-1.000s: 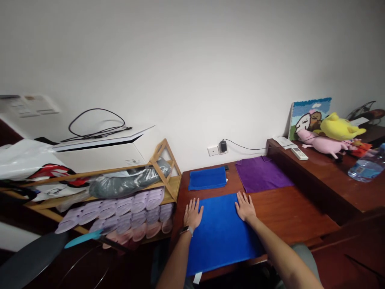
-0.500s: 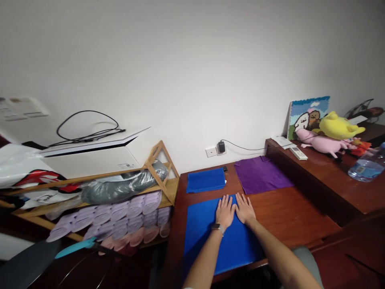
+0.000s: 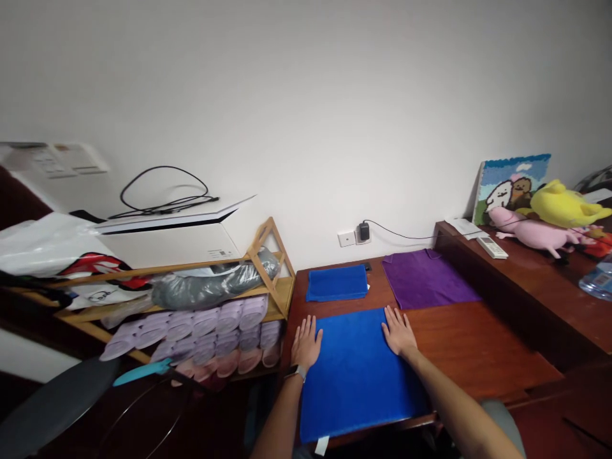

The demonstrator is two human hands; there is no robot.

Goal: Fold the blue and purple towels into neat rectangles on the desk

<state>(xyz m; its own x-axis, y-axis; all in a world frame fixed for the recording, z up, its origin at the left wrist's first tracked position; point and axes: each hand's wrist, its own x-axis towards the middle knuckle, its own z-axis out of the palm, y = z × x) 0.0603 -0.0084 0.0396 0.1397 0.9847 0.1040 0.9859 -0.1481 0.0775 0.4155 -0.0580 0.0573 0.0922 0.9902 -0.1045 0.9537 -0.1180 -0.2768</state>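
A blue cloth (image 3: pixel 358 376) lies spread flat on the wooden desk (image 3: pixel 459 344), with a white tag at its near edge. My left hand (image 3: pixel 306 342) rests palm down at its upper left edge, fingers out, a watch on the wrist. Across the cloth, my right hand (image 3: pixel 398 331) lies flat at the upper right corner with fingers apart. Neither hand grips anything. Behind them is a folded blue cloth (image 3: pixel 337 284), and to its right a purple cloth (image 3: pixel 425 278).
On the left, a wooden rack (image 3: pixel 282 296) holds slippers, a wrapped grey bundle and a white box (image 3: pixel 172 245). A raised shelf (image 3: pixel 540 280) on the right bears plush toys, a remote (image 3: pixel 492 248) and a bottle (image 3: pixel 597 278). A charger (image 3: pixel 364 231) is plugged into the wall.
My hands have moved apart from the middle of the cloth's upper edge, the left one to the left corner, the right one to the right corner. The view has shifted slightly left.
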